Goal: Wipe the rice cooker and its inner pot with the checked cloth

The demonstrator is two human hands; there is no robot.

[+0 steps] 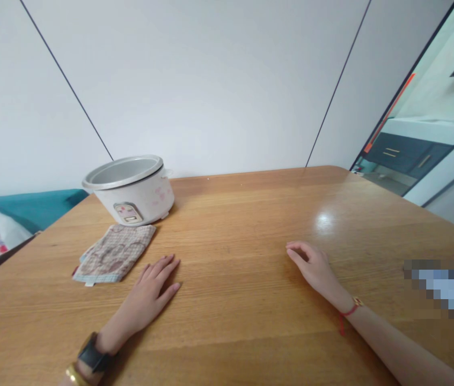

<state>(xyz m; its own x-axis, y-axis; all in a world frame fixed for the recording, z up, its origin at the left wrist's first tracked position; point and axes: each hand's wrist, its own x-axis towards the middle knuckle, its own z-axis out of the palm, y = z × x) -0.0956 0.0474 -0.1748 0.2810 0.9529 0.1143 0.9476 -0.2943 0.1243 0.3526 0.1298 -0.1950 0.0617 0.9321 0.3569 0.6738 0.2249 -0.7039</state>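
My left hand (152,292) lies flat on the wooden table (231,305), fingers spread and holding nothing. Just beyond its fingertips, to the left, is a folded checked cloth (116,252) with brown patterns, a pale blue edge and a small white tag. Behind the cloth stands a white rice cooker (146,195) without a lid, its front carrying a control panel and pink flower prints. Its inner bottom is hidden from this angle. My right hand (311,265) rests on its side on the right half of the table, fingers loosely curved, thumb close to the fingertips, nothing visible between them.
A pale panelled wall (219,86) rises behind the table. At the left, a white plastic bag (4,233) lies by a teal seat (45,206). A pixelated patch (452,295) hides something at the right edge. Past a doorway stands a washbasin cabinet (404,153).
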